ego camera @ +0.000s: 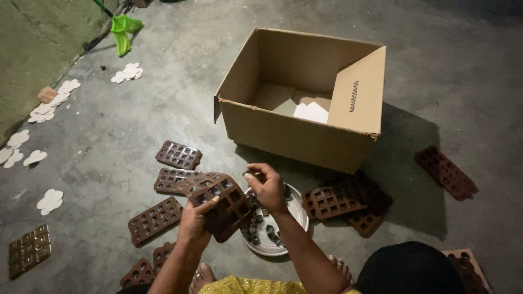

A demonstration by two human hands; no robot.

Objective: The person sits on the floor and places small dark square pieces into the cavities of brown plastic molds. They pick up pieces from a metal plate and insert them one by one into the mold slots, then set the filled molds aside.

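**On the concrete floor, hands busy over a brown mould tray**

On the grey floor in front of an open cardboard box [297,100], a person sat with both arms reaching forward. The left hand [194,221] was clamped on the edge of a brown plastic mould tray [227,207], thumb over its rim, holding it tilted above the floor. The right hand [268,188] hovered just beside that tray, its fingers pinched together on a small dark piece [254,175] too small to make out. Directly beneath the right wrist lay a round metal plate [294,215] heaped with small dark square pieces. More brown mould trays [178,154] lay scattered to the left, some overlapping, and another stack [333,201] rested to the right of the plate, close to the box. One tray [445,172] sat well apart at the far right. Pale flower-shaped cutouts [50,201] dotted the floor along the left wall, near a green cloth [123,30].
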